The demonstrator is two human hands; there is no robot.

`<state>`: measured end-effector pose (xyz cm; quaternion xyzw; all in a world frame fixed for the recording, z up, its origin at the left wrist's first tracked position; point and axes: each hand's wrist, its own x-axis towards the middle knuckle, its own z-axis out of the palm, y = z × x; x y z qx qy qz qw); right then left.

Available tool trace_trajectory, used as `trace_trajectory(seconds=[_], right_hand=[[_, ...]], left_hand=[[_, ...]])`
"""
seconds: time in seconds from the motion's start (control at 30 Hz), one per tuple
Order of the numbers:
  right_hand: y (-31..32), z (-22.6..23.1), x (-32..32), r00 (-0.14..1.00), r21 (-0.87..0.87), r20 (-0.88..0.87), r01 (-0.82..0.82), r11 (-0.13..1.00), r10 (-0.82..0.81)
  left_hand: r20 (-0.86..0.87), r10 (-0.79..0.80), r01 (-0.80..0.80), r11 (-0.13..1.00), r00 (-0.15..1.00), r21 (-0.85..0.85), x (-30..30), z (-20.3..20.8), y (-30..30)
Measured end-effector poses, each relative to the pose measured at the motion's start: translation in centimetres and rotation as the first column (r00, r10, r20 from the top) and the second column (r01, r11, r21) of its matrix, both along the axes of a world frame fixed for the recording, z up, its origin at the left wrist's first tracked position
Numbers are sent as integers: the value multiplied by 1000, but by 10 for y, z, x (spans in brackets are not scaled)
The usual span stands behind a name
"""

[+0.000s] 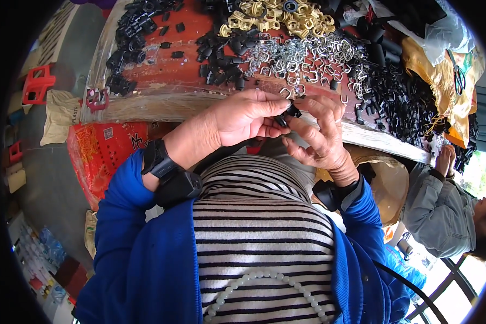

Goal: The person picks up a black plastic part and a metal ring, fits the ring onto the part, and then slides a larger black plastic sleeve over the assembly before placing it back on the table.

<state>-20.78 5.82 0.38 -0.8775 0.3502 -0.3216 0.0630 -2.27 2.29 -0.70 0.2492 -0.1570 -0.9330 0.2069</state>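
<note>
Just over the near edge of the red table (164, 73), both hands meet at a small black plastic part (287, 114). My left hand (245, 119) pinches it between thumb and fingers. My right hand (323, 137) has its fingertips closed on the part's other side, partly covering it. Beyond the hands lie a heap of silver U-shaped metal clips (308, 60), some pale yellow plastic pieces (278, 17) and a pile of black plastic parts (221, 54). More black pieces line the table's left side (132, 43), and a broad heap of small black parts (402, 100) spreads at the right.
A worn wooden rim (162, 110) borders the table, with a red plastic ring (97, 100) at its left corner. Scissors (459, 80) lie on a yellow-orange bag (425, 65). A co-worker's hand (444, 160) is at the right edge. A red stool (38, 85) stands left.
</note>
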Motion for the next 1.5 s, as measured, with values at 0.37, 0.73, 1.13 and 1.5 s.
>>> trace_trajectory(seconds=[0.37, 0.73, 1.13, 1.5], right_hand=[[-7, -15, -6, 995, 12, 99, 16, 1000, -17], [-1, -6, -5, 992, 45, 78, 93, 995, -96], [0, 0, 5, 987, 157, 80, 123, 980, -137], [-19, -13, -13, 936, 272, 191, 238, 933, -294]], left_hand=[[32, -23, 22, 1000, 999, 14, -5, -9, -12], [-3, -24, 24, 1000, 1000, -16, -7, -7, -7], [23, 41, -41, 998, 999, -39, -9, -1, -3], [131, 107, -98, 992, 986, -75, -17, 0, -34]])
